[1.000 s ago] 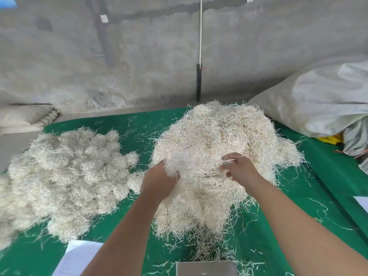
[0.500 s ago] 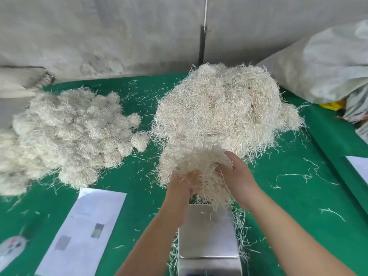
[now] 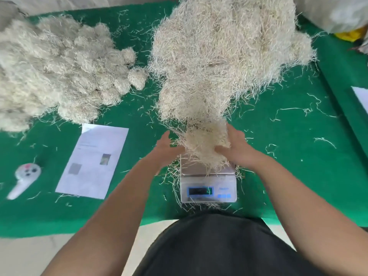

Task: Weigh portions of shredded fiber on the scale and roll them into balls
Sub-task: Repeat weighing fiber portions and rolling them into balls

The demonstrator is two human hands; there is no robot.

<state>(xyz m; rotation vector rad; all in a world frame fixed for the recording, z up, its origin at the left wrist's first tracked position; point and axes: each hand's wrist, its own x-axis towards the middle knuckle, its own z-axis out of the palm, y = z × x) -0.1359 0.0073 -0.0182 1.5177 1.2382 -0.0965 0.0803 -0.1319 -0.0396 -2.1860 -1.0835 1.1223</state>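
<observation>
A digital scale (image 3: pixel 208 189) with a steel plate and a blue display stands on the green mat (image 3: pixel 288 176) near its front edge. A loose portion of shredded fiber (image 3: pixel 205 143) sits over the back of the plate. My right hand (image 3: pixel 238 149) cups the portion's right side with its fingers curled under it. My left hand (image 3: pixel 166 149) is at the portion's left side, palm toward it and fingers spread. The big pile of loose fiber (image 3: pixel 225 56) lies just behind. A heap of rolled fiber balls (image 3: pixel 59 66) lies at the left.
A printed paper sheet (image 3: pixel 93 160) lies left of the scale, and a small white handheld device (image 3: pixel 24 176) further left. A white sack (image 3: pixel 338 12) and something yellow (image 3: pixel 348 34) are at the far right. Loose strands litter the mat.
Both hands pulled a portion from the big pile and brought it toward me, down over the scale. My left hand has opened. The camera tilted down, and the whole scale now shows.
</observation>
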